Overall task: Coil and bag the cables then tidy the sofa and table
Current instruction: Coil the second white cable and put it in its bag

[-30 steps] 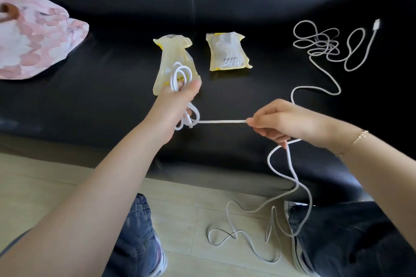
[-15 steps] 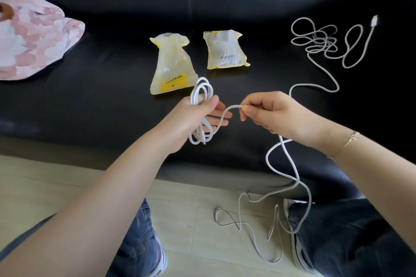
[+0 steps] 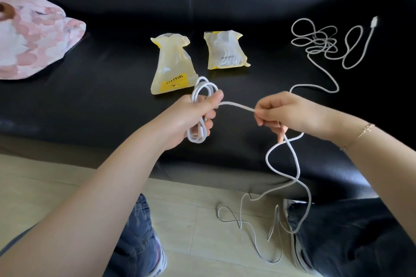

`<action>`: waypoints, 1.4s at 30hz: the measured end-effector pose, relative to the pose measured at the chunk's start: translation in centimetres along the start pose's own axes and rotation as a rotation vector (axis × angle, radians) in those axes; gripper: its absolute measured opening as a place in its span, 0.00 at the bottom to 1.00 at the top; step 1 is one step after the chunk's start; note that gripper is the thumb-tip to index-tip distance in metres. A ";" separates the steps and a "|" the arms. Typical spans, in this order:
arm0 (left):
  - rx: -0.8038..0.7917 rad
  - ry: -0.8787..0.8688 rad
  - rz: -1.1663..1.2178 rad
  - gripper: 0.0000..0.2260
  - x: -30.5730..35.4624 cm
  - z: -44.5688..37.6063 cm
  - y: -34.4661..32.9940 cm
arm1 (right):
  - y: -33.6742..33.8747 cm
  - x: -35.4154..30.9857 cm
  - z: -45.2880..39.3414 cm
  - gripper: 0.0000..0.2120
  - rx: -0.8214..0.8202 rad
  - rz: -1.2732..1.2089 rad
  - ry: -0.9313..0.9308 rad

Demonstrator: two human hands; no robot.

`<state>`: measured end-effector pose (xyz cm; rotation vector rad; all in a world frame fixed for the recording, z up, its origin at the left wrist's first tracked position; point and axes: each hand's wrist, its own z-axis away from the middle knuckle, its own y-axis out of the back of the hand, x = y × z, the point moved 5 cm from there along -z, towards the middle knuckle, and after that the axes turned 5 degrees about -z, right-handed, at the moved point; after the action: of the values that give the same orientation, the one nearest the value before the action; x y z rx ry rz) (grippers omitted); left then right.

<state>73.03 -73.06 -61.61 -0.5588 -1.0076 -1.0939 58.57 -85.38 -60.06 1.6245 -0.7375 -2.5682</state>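
the left hand (image 3: 191,117) grips a small coil (image 3: 203,108) of the white cable (image 3: 283,173), fingers curled round the loops. the right hand (image 3: 290,112) pinches the same cable just to the 3 o'clock side of the coil. since half a second ago the right hand has drawn away from the left, so the short span between them is longer again, much as it was a second ago. that looks like one loop laid on and the next length being measured out.

plenty of slack hangs toward 6 o'clock and trails on the floor (image 3: 67,186), so coiling is far from done. a second cable (image 3: 324,42) lies tangled on the sofa (image 3: 101,96) at 2 o'clock. two yellow bags (image 3: 172,63) wait at 12 o'clock, one looking already filled.
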 end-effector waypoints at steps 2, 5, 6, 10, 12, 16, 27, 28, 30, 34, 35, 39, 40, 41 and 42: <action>-0.010 -0.011 -0.104 0.15 -0.1 0.1 -0.1 | 0.3 -0.9 0.2 0.12 0.139 0.089 0.170; -0.019 -0.020 -0.285 0.15 -0.5 -0.1 -0.3 | -0.5 -2.2 0.6 0.10 0.220 0.206 0.388; -0.020 -0.014 -0.334 0.14 -0.6 -0.1 -0.4 | -0.8 -2.2 0.6 0.10 0.226 0.225 0.424; -0.042 -0.009 -0.221 0.15 -0.8 -0.2 -1.2 | -1.2 -2.1 0.3 0.09 0.319 0.267 0.451; -0.030 0.037 0.049 0.15 -0.8 -0.3 -1.2 | -1.0 -2.1 0.2 0.11 0.363 0.263 0.418; 0.092 0.136 0.585 0.15 -0.7 -0.6 0.0 | -0.7 -1.1 -0.4 0.21 0.319 0.113 0.194; 0.085 -0.039 0.473 0.09 0.5 0.3 0.4 | -1.4 -0.8 -0.7 0.17 0.296 -0.046 0.109; 0.066 -0.058 0.441 0.11 0.5 0.2 0.3 | -1.9 -0.9 -0.6 0.17 0.250 -0.035 0.109; 0.012 -0.092 0.413 0.13 0.9 0.1 0.2 | -2.7 -1.0 -0.4 0.16 0.170 -0.006 0.106; -0.061 -0.105 0.393 0.07 1.4 0.3 -0.4 | -3.7 -1.1 -0.2 0.17 0.098 0.049 0.117; -0.060 -0.105 0.383 0.05 1.4 0.4 -0.6 | -3.8 -1.0 -0.2 0.17 0.086 0.051 0.111; 0.042 -0.089 0.358 0.08 1.1 0.1 -0.2 | -3.9 -0.7 -0.5 0.16 0.086 0.027 0.074; 0.079 -0.072 0.368 0.08 0.9 -0.1 0.1 | -3.8 -0.7 -0.5 0.16 0.091 0.018 0.070; 0.109 -0.038 0.408 0.09 0.7 -0.2 0.3 | -3.7 -0.6 -0.6 0.16 0.094 0.005 0.068; 0.132 0.010 0.468 0.09 0.4 -0.2 0.3 | -3.6 -0.5 -0.7 0.17 0.095 -0.011 0.068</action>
<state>73.48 -73.29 -61.32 -0.6409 -0.8747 -0.6108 60.22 -82.28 -61.27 1.7365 -0.8600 -2.5075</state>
